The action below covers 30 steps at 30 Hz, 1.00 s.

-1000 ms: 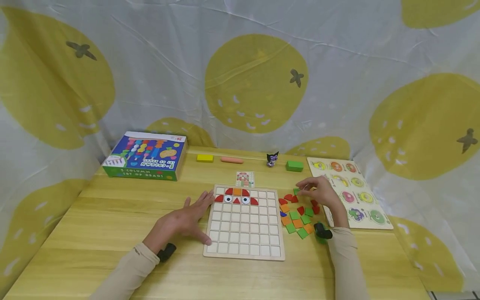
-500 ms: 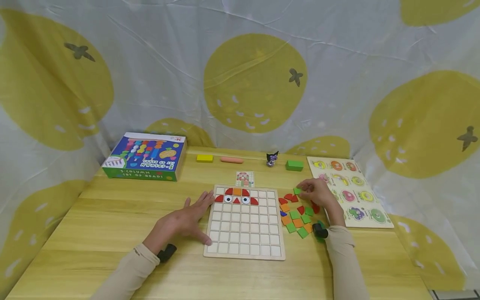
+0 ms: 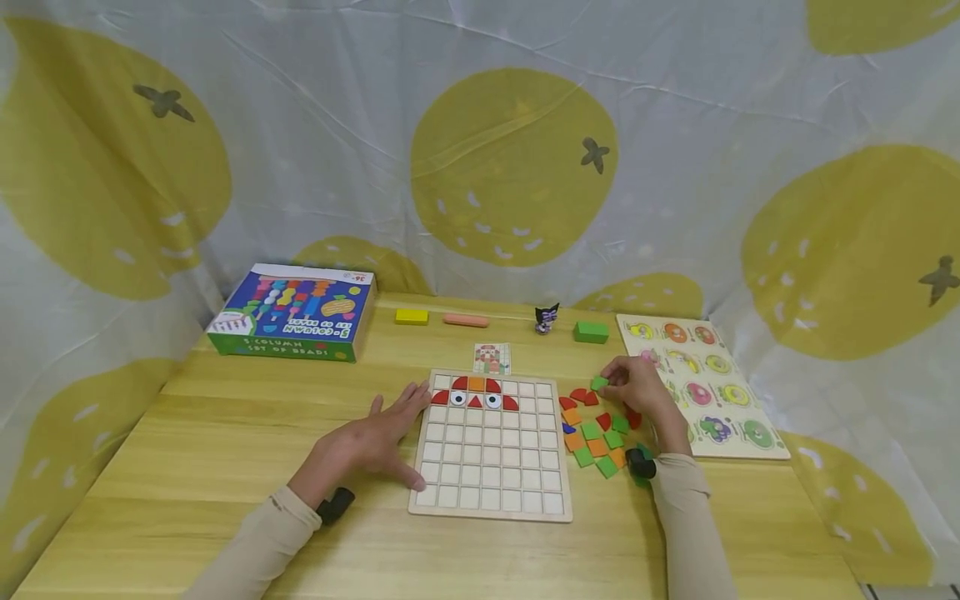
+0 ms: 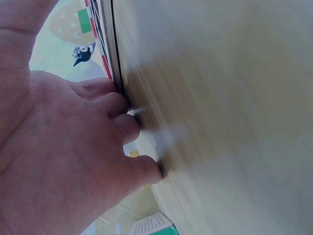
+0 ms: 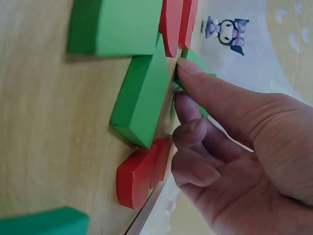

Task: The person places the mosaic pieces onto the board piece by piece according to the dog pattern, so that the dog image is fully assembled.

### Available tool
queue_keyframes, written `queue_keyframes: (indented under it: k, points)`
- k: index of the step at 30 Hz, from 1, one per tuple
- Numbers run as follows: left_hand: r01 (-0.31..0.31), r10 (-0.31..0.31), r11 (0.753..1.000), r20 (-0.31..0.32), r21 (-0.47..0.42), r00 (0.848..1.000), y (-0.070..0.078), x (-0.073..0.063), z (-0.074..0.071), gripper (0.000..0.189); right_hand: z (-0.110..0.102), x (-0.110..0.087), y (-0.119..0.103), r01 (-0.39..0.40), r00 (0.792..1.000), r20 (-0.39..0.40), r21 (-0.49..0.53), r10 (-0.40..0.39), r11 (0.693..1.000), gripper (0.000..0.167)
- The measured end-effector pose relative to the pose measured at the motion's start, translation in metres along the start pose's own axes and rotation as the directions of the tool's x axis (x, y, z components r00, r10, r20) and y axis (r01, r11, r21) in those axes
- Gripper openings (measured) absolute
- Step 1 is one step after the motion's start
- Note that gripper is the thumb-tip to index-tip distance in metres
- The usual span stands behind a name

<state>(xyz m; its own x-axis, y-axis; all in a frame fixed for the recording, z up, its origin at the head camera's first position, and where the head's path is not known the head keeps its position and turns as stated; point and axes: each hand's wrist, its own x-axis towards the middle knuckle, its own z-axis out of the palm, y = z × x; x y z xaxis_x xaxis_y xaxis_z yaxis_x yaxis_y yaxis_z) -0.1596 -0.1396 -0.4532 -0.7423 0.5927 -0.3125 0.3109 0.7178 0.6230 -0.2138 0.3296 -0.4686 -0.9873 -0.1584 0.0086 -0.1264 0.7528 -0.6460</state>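
Note:
A wooden grid board [image 3: 490,518] lies flat on the table; its top rows hold red, orange and eye-printed tiles. My left hand [image 3: 367,442] rests along the board's left side, fingers spread, thumb near the lower left corner. In the left wrist view, the fingertips [image 4: 149,169] of that hand touch the tabletop and the board's edge. Right of the board, my right hand [image 3: 641,396] pinches a green square tile [image 3: 599,383] between thumb and forefinger. The right wrist view has the thumb over the green tile [image 5: 195,61], partly hiding it. Loose red, orange and green tiles [image 3: 592,431] lie close by.
A small picture card [image 3: 492,358] lies behind the board. Farther back are a yellow block [image 3: 412,317], a pink stick [image 3: 466,320], a figurine [image 3: 546,318] and a green block [image 3: 591,332]. A bead-set box [image 3: 292,315] sits left, a fruit puzzle board [image 3: 738,408] right.
My right hand has lowered its fingers onto the green tile, closed thumb and forefinger on it, and shifted it slightly to the right. The left hand has stayed in place.

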Motion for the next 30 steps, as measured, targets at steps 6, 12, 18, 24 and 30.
queue_keyframes:
  k: [6, 12, 18, 24, 30]
  points:
    - [0.002, -0.002, 1.000, 0.001, -0.002, 1.000, 0.001, 0.001, 0.000, 0.136, -0.005, -0.003, -0.002, 0.019, 0.998, -0.061, 0.004, -0.018, 1.000, 0.009]
    - [0.002, -0.002, 1.000, 0.006, 0.002, 1.000, 0.000, 0.001, 0.001, 0.135, -0.003, -0.002, -0.017, 0.062, 0.995, -0.083, 0.050, -0.057, 0.997, 0.006]
    - [0.000, 0.000, 1.000, 0.003, 0.009, 1.000, 0.000, 0.001, 0.001, 0.136, 0.020, 0.006, -0.060, 0.122, 0.991, 0.036, 0.135, -0.128, 0.983, 0.006]
    - [-0.003, 0.003, 1.000, 0.006, 0.015, 1.000, 0.001, 0.002, 0.002, 0.136, 0.055, 0.010, -0.111, 0.185, 0.962, 0.159, 0.209, -0.220, 0.960, 0.007]
    - [0.002, -0.002, 1.000, 0.011, 0.015, 1.000, 0.000, 0.001, 0.000, 0.137, 0.090, 0.015, -0.152, 0.240, 0.928, 0.225, 0.243, -0.296, 0.940, 0.005]
